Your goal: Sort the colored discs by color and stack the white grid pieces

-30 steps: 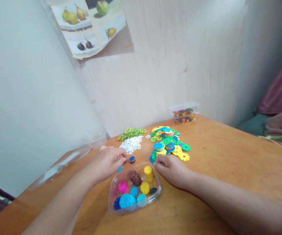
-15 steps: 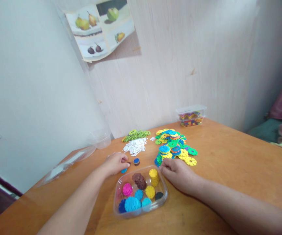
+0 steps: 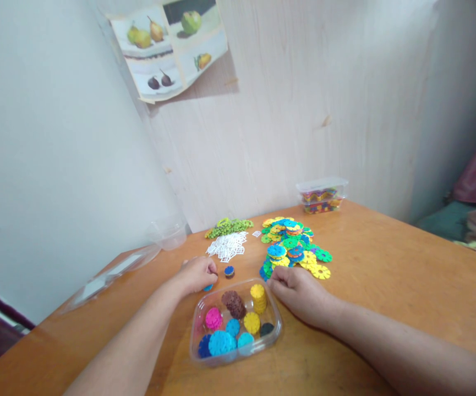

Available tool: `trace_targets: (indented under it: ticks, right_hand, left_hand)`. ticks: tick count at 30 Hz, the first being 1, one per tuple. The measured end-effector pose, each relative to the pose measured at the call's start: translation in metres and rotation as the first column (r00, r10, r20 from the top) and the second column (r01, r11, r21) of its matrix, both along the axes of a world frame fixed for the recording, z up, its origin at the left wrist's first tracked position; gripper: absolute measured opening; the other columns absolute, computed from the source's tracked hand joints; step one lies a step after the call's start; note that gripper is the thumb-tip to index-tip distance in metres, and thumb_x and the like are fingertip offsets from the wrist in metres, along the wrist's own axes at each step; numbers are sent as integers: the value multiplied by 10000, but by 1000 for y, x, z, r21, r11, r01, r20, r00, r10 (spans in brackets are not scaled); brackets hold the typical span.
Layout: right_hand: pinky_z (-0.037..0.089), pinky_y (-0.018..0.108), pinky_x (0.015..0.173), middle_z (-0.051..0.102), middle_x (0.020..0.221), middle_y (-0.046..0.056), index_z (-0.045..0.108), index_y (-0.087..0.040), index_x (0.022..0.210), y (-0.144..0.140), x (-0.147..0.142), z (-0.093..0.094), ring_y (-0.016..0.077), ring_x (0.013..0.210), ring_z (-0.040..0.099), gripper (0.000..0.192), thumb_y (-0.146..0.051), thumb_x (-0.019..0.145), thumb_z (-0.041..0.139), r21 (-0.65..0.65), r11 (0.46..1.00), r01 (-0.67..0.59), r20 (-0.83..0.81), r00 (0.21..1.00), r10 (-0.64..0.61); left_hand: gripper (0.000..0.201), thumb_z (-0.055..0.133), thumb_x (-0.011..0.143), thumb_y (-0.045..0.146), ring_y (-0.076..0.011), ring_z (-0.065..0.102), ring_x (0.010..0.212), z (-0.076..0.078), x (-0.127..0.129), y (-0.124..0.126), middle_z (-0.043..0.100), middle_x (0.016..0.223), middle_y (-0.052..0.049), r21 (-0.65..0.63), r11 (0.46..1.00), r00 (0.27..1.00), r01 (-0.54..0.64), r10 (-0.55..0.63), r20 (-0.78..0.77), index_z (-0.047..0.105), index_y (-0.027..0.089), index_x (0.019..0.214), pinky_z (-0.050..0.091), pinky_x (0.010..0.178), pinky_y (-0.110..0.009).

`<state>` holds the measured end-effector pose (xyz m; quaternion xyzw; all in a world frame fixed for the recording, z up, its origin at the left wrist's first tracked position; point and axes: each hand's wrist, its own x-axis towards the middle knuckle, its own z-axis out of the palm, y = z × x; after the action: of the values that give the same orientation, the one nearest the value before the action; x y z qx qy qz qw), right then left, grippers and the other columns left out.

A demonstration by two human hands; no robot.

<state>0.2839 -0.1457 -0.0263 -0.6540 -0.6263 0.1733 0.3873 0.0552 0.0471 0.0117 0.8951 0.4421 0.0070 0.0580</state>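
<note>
- Our left hand (image 3: 196, 274) fingers pinch a blue disc (image 3: 208, 287) beside the clear tray (image 3: 277, 324).
- Our right hand (image 3: 299, 291) fingers curl shut, disc pile (image 3: 293, 247) just beyond.

The left hand (image 3: 196, 273) has curled tighter, its fingertips now covering more of the small blue disc (image 3: 208, 287) beneath them.
</note>
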Motion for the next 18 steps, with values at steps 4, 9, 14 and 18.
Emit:
trace_targets:
  ticks: [4,9,14,18]
  right_hand:
    - [315,227,557,588,644,-21,540,-194,688,0,1,-1,123,619,514,168,-243,826,458,-3,1000,-9,16,1000,9]
    - [308,227,553,591,652,-20,538,-194,686,-1,2,-2,123,621,509,172,-250,829,460,6,1000,5,36,999,-5]
    - [312,225,554,593,653,-18,552,-190,696,-1,1,-2,120,612,503,180,-247,836,453,-5,1000,0,17,1000,0]
    - [320,227,557,593,652,-15,553,-189,688,-1,-1,-1,122,607,499,196,-262,842,455,-5,1000,6,11,1000,-6]
  left_hand:
    - [190,584,707,309,-192,641,834,2,-2,-1,727,850,2,28,999,1000,-22,21,14,701,230,834,395,671,-259]
    - [251,651,684,384,-199,641,838,0,-7,2,721,879,-4,8,1000,999,-2,2,36,699,239,883,403,683,-266]
    - [195,640,684,344,-175,631,746,-5,-6,6,705,798,-4,-53,999,998,-10,14,67,686,216,824,382,617,-243]
    - [148,627,664,286,-160,612,689,-5,-3,3,686,740,8,-77,996,995,-42,49,88,661,209,786,358,584,-234]
